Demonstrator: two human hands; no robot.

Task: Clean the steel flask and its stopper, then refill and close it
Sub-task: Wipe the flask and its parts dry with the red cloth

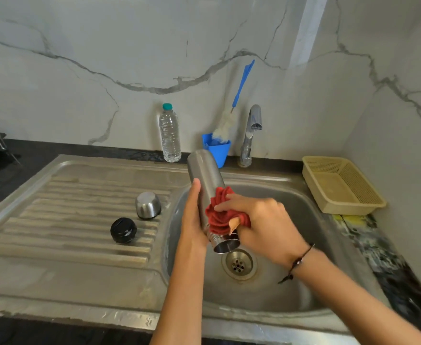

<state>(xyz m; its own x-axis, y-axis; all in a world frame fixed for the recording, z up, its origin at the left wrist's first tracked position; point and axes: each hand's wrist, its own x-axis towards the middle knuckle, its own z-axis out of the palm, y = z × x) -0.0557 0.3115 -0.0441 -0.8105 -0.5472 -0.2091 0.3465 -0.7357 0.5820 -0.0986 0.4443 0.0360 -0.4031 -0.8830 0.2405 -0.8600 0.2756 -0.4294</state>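
Observation:
I hold the steel flask [205,174] tilted over the sink basin [311,215], its open mouth pointing down towards the drain [239,263]. My left hand [192,215] grips the flask's body from the left. My right hand [256,215] presses a crumpled red scrub cloth [219,215] against the flask near its neck, fingers curled round the cloth. The black stopper [123,230] lies on the ribbed drainboard [67,207]. The steel cup lid [148,204] stands upside down just behind it.
A clear water bottle [170,134] with a teal cap stands at the back wall. Beside it a blue holder [216,149] carries a blue-handled bottle brush [231,113]. The tap [250,135] rises behind the basin. A beige plastic basket [341,185] sits on the right counter.

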